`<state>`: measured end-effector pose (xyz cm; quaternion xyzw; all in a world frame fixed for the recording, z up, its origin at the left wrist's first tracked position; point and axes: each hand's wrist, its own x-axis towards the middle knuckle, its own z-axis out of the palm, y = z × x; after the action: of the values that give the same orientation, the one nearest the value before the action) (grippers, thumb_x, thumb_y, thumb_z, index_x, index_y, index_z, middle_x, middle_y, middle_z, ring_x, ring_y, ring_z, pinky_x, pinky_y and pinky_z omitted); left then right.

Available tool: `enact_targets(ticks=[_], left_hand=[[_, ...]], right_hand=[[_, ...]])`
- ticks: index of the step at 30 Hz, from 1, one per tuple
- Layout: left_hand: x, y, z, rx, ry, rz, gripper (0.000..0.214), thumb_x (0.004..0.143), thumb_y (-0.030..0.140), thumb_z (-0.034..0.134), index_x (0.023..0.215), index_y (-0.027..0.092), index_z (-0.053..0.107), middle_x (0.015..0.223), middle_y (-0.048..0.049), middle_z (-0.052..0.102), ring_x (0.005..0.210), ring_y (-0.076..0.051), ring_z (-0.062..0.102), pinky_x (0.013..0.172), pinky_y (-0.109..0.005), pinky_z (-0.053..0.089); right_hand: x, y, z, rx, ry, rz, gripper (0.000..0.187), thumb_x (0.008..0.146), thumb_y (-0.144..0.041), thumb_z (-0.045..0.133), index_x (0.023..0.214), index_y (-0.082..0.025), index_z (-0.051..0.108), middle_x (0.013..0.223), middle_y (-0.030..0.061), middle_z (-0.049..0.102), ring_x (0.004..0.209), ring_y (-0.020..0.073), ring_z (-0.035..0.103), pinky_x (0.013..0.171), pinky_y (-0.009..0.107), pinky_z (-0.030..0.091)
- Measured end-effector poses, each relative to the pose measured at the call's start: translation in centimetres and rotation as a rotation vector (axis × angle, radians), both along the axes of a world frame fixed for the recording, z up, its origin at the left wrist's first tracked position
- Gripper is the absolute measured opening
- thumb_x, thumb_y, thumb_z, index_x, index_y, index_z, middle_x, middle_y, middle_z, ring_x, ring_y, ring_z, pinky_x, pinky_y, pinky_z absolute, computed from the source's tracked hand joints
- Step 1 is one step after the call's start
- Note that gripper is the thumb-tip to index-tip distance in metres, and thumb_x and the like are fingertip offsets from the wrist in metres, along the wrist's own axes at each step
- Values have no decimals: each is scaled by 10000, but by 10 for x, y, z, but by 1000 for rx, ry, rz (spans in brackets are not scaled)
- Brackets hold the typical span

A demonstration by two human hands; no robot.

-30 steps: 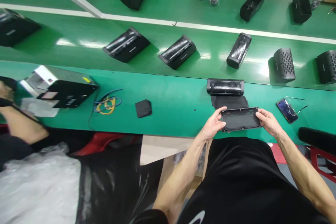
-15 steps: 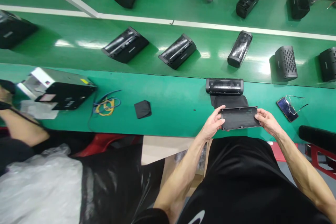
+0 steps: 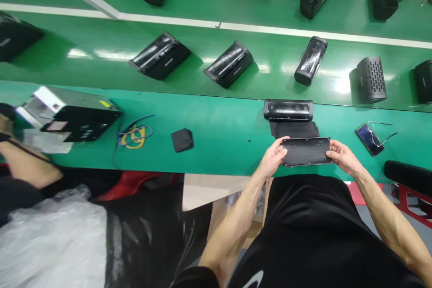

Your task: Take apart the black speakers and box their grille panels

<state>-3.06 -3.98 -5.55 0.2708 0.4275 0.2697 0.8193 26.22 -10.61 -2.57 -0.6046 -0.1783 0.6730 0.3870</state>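
Two bare hands hold a flat black panel level above a green bench.

The left hand and right hand each keep a closed grip on one short end of the panel, which lies lengthwise across the view over the near edge of a black sheet; whether they touch cannot be told. Just far of that sheet, a bar speaker with a perforated grille lies on its side. To the right are a phone and eyeglasses, touching. To the left lie a small black pouch, blue and yellow cables, and a black boxy device near a co-worker's forearm. Black speaker housings stand in a row on a farther green bench.
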Motion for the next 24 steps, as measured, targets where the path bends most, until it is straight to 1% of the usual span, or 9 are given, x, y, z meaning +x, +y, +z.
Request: enact_targets(ticks=[3,10,13,17,20,24], left_hand=[[0,1,1,-10,20,6,755,865,458,860,1493,175,550,971,-24,760,702,-142,697,560,-221,526],[-1,1,0,-37,-22,-3,718,857,409,853,1486,218,562,1001,-21,758,721,-153,709,614,-262,594],[-1,2,0,-29,-12,-7,752,849,401,860,1503,196,551,998,-31,764,726,-152,702,639,-263,595],[-1,3,1,-35,21,7,780,837,416,872,1496,161,544,1023,-56,772,782,-166,711,686,-271,604],[-1,3,0,-37,24,4,780,833,419,872,1494,167,545,1008,-50,769,758,-167,705,657,-269,596],[-1,3,-3,-28,24,9,760,835,409,865,1487,174,556,951,-26,754,719,-150,692,616,-235,555]], right_hand=[[0,1,0,-3,2,7,514,631,-436,997,1013,-231,720,863,37,766,747,182,673,687,285,521],[3,-1,-5,-15,-40,38,531,674,-544,965,1021,-246,697,823,27,735,674,182,629,599,288,475],[3,-1,-6,-13,-26,33,517,668,-523,966,1012,-243,700,813,21,727,652,165,606,587,276,449],[1,1,-5,-20,-7,20,523,643,-503,978,1006,-232,716,800,15,719,649,151,591,595,262,437],[0,2,-2,-31,-10,21,532,631,-525,988,982,-234,715,781,7,697,640,147,572,588,260,435],[-2,4,0,-67,1,-11,546,660,-620,961,914,-233,671,812,11,692,655,147,579,589,262,462]])
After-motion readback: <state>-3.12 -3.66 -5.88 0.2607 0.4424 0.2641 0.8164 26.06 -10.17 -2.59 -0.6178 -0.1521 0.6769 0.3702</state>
